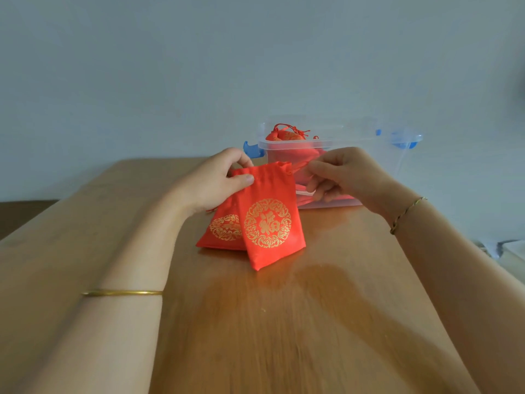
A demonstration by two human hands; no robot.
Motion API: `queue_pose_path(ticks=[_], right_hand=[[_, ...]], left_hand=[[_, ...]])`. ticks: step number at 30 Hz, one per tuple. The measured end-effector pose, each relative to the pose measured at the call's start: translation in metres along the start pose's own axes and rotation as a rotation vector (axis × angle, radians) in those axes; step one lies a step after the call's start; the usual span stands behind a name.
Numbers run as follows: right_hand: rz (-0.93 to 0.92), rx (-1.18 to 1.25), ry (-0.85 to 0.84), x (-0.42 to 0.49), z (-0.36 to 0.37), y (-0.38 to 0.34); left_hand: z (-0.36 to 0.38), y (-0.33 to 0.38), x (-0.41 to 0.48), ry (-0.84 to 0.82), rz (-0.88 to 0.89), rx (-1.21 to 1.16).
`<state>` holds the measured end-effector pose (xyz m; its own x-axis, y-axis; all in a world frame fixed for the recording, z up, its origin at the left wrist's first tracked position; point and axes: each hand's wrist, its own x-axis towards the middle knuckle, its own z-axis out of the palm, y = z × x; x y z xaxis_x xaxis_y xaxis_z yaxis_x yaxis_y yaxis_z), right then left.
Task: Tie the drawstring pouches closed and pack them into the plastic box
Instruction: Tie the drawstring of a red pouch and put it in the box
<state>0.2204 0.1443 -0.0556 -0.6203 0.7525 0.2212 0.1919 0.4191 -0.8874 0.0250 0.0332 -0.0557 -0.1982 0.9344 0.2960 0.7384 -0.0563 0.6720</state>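
Pale blank wall; glossy wood-grain table fills lower frame. Clear hard plastic box, blue latches, centre frame behind hands, tied pouch inside. Held pouch, centre: flat soft red satin, gold round print, mouth ungathered. Spare pouch lies flat under it. Left hand pinches top corner. Right hand curled beside mouth; grip on cord not discernible. Advice: anchor hem, pull cords evenly outward, slippery fabric, knot snug.
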Motion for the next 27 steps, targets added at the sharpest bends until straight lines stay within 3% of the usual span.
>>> queue_pose_path(ticks=[4, 11, 21, 27], right_hand=[[0.032, 0.091, 0.036, -0.003, 0.000, -0.002], [0.084, 0.223, 0.092, -0.003, -0.003, -0.002], [0.042, 0.173, 0.098, -0.002, 0.000, -0.002], [0.052, 0.193, 0.091, -0.004, -0.002, -0.003]], left_hand=[[-0.002, -0.004, -0.003, -0.079, -0.099, -0.073], [-0.004, -0.006, -0.001, 0.073, -0.063, -0.038], [0.004, -0.014, 0.003, 0.097, -0.220, -0.126], [0.006, -0.014, 0.002, 0.256, -0.155, 0.105]])
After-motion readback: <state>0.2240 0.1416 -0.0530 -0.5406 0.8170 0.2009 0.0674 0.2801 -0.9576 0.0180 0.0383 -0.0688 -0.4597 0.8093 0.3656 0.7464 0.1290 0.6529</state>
